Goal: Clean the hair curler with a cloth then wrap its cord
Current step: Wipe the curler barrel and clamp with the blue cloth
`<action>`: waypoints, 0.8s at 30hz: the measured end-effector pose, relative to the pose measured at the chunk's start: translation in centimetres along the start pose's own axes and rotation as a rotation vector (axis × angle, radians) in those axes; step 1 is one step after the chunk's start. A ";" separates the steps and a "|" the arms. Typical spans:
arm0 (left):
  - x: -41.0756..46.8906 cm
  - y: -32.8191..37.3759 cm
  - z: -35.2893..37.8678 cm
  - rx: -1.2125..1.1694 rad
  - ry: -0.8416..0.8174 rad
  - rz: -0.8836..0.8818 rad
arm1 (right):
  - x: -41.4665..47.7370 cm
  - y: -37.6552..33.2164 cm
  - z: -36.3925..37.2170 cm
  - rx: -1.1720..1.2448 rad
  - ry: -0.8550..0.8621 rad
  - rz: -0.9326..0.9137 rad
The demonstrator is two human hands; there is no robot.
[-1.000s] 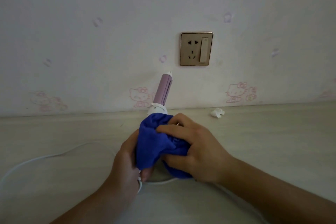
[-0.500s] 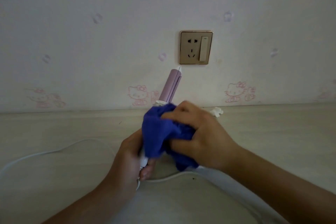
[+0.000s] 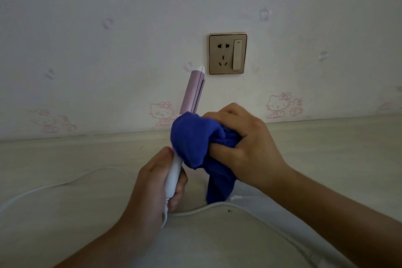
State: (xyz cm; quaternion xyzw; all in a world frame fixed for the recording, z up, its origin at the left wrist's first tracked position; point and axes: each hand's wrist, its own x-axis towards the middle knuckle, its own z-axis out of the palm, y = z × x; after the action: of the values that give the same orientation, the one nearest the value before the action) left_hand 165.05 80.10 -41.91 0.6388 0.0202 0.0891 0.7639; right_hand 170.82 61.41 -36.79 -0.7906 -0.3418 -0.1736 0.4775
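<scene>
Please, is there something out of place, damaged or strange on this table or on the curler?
Nothing looks damaged or spilled. Only the cord lies loose in curves across the table, not yet wrapped. The left hand grips the curler, the right hand holds the cloth on it.

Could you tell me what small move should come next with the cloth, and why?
Probably slide the blue cloth up the pink barrel toward its tip: the right hand holds it bunched around the barrel's base, the left hand grips the white handle, and the upper barrel is bare.
</scene>
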 end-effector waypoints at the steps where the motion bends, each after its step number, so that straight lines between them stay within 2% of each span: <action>1: 0.2 0.2 0.2 0.014 -0.017 0.027 | 0.0 0.1 0.0 0.000 0.038 0.023; 3: 0.6 0.7 0.4 0.032 -0.065 0.074 | -0.3 -0.1 0.5 0.026 0.018 0.034; 6: 1.1 1.8 0.1 -0.126 -0.138 0.005 | -0.9 -0.9 1.3 0.017 -0.174 -0.047; 8: 0.9 2.7 -0.1 -0.183 -0.151 -0.006 | -0.9 -1.2 1.5 -0.007 -0.218 -0.102; 14: 0.3 3.5 0.7 -0.102 -0.075 0.020 | 0.5 -1.6 -0.2 0.016 0.178 -0.003; 17: -0.1 3.7 1.0 -0.063 -0.022 0.056 | -0.2 -2.2 0.5 -0.006 0.078 0.030; 20: 0.0 4.2 0.9 -0.217 0.006 -0.011 | -1.4 -2.6 1.8 -0.009 -0.089 -0.039; 22: 0.2 4.0 0.7 -0.256 -0.012 -0.062 | -1.3 -2.4 1.8 -0.010 -0.083 -0.076; 24: 0.2 4.0 0.6 -0.243 -0.037 -0.093 | -0.7 -2.1 1.2 0.004 -0.003 -0.030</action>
State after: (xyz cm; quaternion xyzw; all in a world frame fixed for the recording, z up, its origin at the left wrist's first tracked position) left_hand 164.92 80.20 -37.86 0.5415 0.0248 0.0438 0.8392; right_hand 168.73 62.81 -36.44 -0.7846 -0.3547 -0.1791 0.4759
